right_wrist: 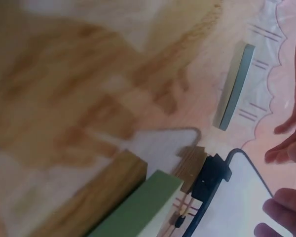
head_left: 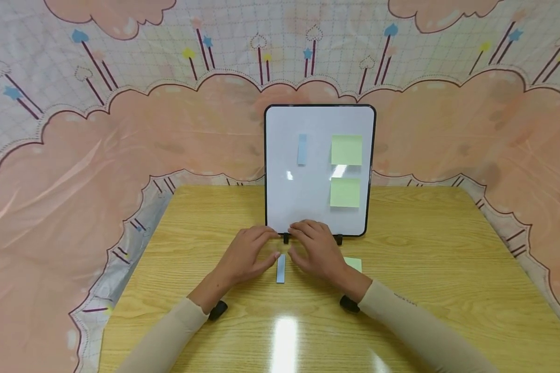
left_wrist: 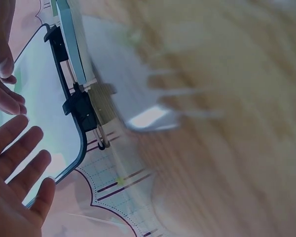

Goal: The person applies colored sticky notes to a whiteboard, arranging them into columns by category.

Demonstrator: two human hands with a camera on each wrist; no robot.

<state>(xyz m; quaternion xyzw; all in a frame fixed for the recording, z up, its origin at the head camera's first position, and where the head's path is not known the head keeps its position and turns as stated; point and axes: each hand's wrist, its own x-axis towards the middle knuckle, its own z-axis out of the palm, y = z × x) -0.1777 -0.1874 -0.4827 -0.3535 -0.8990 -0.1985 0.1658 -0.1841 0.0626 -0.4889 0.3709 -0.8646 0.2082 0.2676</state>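
In the head view my left hand and right hand hover near the whiteboard's lower edge, fingers loosely bent and holding nothing. A gap separates the two hands. Just below that gap a narrow blue sticky-note pad lies on the table. A light green sticky-note pad is partly hidden by my right wrist. The upright whiteboard has a blue strip note and two green square notes, an upper one and a lower one. Whether fingertips touch the board, I cannot tell.
Black feet, left and right, support the board on the wooden table. Black wrist cameras sit under the left wrist and right wrist. A patterned cloth hangs behind and around the table.
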